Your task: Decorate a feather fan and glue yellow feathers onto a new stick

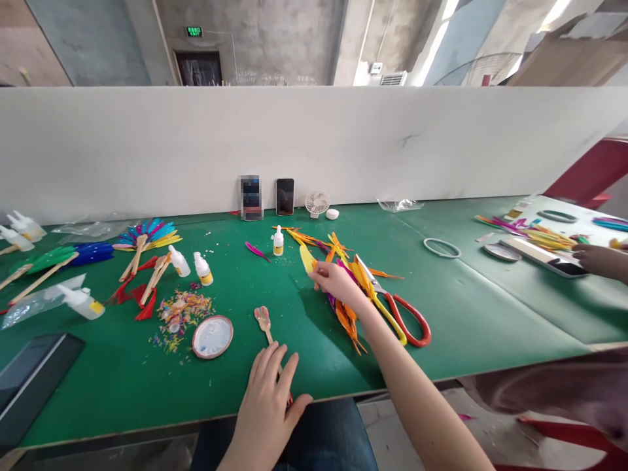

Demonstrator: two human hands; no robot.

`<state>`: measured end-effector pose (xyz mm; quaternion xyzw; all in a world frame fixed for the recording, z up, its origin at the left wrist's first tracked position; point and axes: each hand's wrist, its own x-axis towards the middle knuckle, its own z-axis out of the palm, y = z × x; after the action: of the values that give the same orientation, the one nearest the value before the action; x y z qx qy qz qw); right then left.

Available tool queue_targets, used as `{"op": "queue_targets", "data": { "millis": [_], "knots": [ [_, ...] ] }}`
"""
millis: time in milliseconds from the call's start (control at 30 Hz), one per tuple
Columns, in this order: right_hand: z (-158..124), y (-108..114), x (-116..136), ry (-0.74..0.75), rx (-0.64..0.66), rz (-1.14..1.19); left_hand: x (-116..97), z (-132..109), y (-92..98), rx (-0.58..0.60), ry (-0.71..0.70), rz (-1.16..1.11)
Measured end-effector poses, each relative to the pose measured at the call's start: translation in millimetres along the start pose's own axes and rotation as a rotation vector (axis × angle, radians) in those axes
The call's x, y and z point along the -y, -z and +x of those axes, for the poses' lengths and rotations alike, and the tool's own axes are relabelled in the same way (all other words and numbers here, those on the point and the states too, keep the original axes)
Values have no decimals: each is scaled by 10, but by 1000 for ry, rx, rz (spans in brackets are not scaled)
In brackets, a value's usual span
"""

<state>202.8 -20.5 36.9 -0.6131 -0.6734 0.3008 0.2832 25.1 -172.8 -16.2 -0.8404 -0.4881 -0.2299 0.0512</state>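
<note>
My right hand (336,282) pinches a yellow feather (307,258) above the table. Below and beside it lies a loose heap of orange, yellow and purple feathers (346,316). Scissors (396,314) with red and yellow handles rest against the heap's right side. Near the front edge, my left hand (269,392) lies with its fingers apart over a small wooden stick (263,317), whose broad lobed end sticks out beyond the fingertips. Part of the stick is hidden under that hand. A small white glue bottle (278,241) stands behind the heap, with a magenta feather (257,251) to its left.
Left on the green table (343,366) are a round lid (212,337), colourful scraps (184,313), glue bottles (203,269), a feather fan (142,241) and a dark device (36,379). Phones (285,197) and a small fan (317,203) stand along the white partition (314,144). Another person's hand (601,260) is far right.
</note>
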Motion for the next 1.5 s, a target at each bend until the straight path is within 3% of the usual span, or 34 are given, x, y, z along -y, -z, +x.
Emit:
{"op": "queue_targets", "data": {
  "millis": [67, 167, 433, 533, 700, 867, 1000, 1133, 1300, 1500],
  "knots": [
    [-75, -67, 66, -20, 54, -237, 8, -19, 5, 5, 13, 3],
    [-158, -129, 130, -11, 65, -359, 26, -51, 7, 4, 11, 0],
    [70, 9, -19, -67, -88, -683, 23, -63, -5, -45, 2, 27],
    [202, -62, -159, -26, -5, -703, 15, -57, 6, -55, -1, 35],
    [355, -99, -331, -46, -71, -683, 15, -69, -1, -30, 10, 43],
    [614, -20, -309, -37, -74, -646, -6, -63, 41, -8, 36, -40],
    [856, -121, -172, -10, -108, -671, -23, 71, 165, 4, 5, -120],
    [980, -262, -73, -30, -125, -707, 38, 373, 218, 74, -24, -113],
    [960, -317, -59, -24, -129, -732, 187, 727, 31, 146, 5, 38],
    [880, -262, -102, -37, -122, -736, 136, 783, -161, 247, -35, 74]
  ]
}}
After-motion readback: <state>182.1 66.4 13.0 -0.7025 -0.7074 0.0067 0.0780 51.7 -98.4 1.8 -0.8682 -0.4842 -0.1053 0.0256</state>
